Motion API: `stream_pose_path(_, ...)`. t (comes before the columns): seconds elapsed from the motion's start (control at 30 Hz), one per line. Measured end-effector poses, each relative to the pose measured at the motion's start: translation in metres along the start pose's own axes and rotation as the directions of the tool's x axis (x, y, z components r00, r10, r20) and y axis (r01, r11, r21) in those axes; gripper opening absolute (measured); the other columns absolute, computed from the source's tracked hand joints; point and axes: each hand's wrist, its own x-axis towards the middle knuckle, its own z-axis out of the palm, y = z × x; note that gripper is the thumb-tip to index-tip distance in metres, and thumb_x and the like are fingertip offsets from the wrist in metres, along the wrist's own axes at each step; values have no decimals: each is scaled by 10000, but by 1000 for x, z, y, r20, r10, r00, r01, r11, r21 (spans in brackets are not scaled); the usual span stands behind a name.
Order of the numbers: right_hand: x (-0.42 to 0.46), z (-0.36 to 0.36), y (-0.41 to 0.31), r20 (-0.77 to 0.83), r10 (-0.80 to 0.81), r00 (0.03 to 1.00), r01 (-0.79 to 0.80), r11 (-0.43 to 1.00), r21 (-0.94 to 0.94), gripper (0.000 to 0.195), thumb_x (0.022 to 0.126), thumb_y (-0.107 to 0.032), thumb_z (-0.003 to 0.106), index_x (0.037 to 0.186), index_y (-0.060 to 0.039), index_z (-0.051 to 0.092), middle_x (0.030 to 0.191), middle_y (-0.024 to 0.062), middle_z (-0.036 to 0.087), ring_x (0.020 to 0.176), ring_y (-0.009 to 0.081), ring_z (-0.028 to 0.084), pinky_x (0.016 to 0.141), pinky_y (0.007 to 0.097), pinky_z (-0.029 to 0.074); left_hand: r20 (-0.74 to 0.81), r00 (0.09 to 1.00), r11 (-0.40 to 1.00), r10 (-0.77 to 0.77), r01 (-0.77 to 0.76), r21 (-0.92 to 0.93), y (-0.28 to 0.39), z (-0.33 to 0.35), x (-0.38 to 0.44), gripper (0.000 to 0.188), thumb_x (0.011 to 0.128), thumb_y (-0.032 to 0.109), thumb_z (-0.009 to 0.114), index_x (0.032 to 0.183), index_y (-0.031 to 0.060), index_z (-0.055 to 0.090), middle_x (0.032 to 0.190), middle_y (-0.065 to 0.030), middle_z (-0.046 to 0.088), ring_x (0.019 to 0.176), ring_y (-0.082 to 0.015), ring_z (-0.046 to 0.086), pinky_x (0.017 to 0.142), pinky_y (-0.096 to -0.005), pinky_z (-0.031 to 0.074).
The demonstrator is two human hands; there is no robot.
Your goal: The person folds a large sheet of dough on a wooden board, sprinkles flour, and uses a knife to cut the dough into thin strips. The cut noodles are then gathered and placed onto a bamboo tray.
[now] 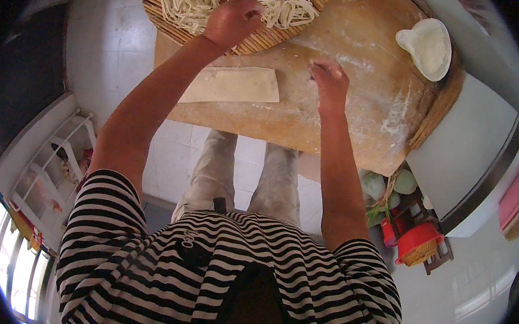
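Cut raw noodles (187, 3) lie in loose heaps on a round mat of bound stalks (259, 43) at the top of the view. Over the mat, beside the noodles, is my left hand (236, 21), its fingers curled; whether it holds any noodle strands I cannot tell. My right hand (330, 78) hovers over the floury wooden board (363, 120), fingers bent, and its grip is not clear. Between my left forearm and my right hand a long flat piece of folded dough (238, 85) rests on the board, partly hidden by that forearm.
A white bowl of flour (433, 50) sits at the board's right corner, with a straw brush (437, 112) along the edge. Beyond it is a white surface (467, 142). Lower right, a red basin (417, 243) and green round vegetables (405, 182) stand beneath. A white rack (54, 155) is at left.
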Motion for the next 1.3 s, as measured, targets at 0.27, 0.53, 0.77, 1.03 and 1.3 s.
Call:
stream_pose_path(0.27, 7, 37, -39, -110, -120, 987, 131, 986, 100, 312, 798, -6, 697, 1107, -1, 660, 1062, 69, 673, 971, 152, 628, 836, 284, 515, -14, 970, 966, -242, 242, 89, 15, -8, -63, 330, 817, 245, 742, 1103, 93, 679, 1108, -116, 667, 925, -267, 673, 795, -370, 545)
stream_pose_path(0.53, -45, -189, 51, -559, -212, 802, -3, 934, -358, 281, 791, -27, 688, 1070, -21, 665, 1058, 87, 669, 965, 205, 639, 832, 359, 523, 339, 937, 953, -84, -24, 303, 30, 22, -154, 642, 799, 288, 726, 1371, 112, 494, 1384, -95, 496, 1271, -296, 476, 1051, -466, 398)
stream_pose_path(0.77, -23, -292, -9, -577, -366, 730, -326, 555, -765, 342, 795, -185, 687, 1068, 18, 655, 1068, 192, 669, 972, 320, 641, 869, 397, 507, 324, 936, 888, -137, -29, 459, 25, 42, -138, 696, 792, 299, 732, 1397, 88, 461, 1340, -124, 522, 1225, -320, 506, 1040, -457, 408)
stream_pose_path(1.03, 95, -302, -61, -214, -433, 876, -160, 158, -974, 492, 787, -223, 678, 1224, -20, 579, 1121, 241, 645, 1038, 419, 626, 884, 479, 519, 341, 879, 889, -333, 172, 423, 37, 52, -101, 502, 699, 224, 774, 1154, 87, 610, 1114, -144, 609, 1022, -351, 594, 867, -444, 499)
stream_pose_path(1.3, 148, -316, -55, -328, -332, 884, -226, 310, -923, 649, 762, -212, 718, 1333, 7, 499, 1209, 211, 635, 1077, 328, 636, 895, 423, 512, 488, 832, 923, -265, 73, 377, 37, 38, -90, 443, 664, 238, 783, 1048, 58, 655, 967, -150, 644, 930, -336, 631, 800, -427, 514)
